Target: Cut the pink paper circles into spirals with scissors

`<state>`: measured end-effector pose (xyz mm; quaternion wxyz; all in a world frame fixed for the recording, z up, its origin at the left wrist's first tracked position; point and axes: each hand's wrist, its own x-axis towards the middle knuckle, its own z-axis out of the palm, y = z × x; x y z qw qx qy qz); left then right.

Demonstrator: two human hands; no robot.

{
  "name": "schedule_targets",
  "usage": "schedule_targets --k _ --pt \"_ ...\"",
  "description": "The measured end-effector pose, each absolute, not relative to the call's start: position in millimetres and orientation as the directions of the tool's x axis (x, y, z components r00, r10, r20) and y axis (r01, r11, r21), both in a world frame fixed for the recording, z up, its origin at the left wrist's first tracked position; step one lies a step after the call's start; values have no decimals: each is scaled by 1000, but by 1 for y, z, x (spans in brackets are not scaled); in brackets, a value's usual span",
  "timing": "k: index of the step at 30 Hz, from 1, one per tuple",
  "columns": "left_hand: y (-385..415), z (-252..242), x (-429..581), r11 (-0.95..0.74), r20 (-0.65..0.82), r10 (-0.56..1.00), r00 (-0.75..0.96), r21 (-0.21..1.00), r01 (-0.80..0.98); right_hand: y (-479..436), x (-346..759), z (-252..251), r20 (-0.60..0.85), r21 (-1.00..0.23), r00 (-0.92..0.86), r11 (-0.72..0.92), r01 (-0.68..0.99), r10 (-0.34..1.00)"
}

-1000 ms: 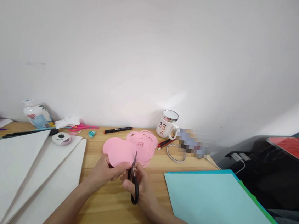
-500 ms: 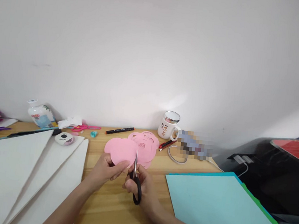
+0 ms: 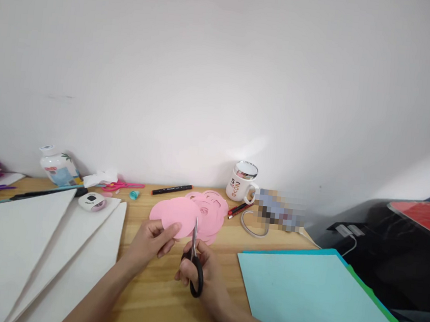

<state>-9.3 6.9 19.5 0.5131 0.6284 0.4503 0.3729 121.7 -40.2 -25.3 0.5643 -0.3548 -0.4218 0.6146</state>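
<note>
Between its thumb and fingers, my left hand [image 3: 154, 242] pinches a rounded piece of pink paper [image 3: 179, 214] by its lower edge. My right hand [image 3: 205, 272] grips black-handled scissors [image 3: 196, 274], with the blades pointing up and away at the right edge of that piece. The blades look closed or nearly so; whether they touch the paper I cannot tell. Beyond both hands lies a loose pile of pink paper cutouts [image 3: 213, 214], some with curved openings. The held piece hides part of the pile.
White sheets [image 3: 6, 241] cover the left side, with a small white device [image 3: 92, 201] on top. A light blue sheet [image 3: 323, 300] lies at right. Along the wall are a bottle [image 3: 60, 167], pink scissors [image 3: 122, 186], a black marker [image 3: 172, 190] and a mug [image 3: 242, 183].
My left hand has shifted slightly left, and its thumb has moved left along the paper's lower edge. The right hand with the scissors has hardly moved.
</note>
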Motion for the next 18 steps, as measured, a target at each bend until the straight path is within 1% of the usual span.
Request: schedule_targets --k 4,8,11,15,18 --pt "4 18 -5 -67 -25 926 378 971 230 -41 119 -26 53 -924 -125 1 -382 991" --pt "2 16 -4 -64 -37 932 361 962 264 -40 122 -26 58 -936 -158 -1 -352 986" --pt "2 16 -6 -71 -32 934 355 959 273 -38 126 -25 93 -933 -183 21 -359 979" --pt "3 15 -10 -87 -11 939 343 959 269 -36 129 -22 122 -931 -193 45 -363 974" --pt "4 15 -11 -85 -21 934 358 957 277 -35 130 -21 135 -937 -193 62 -343 972"
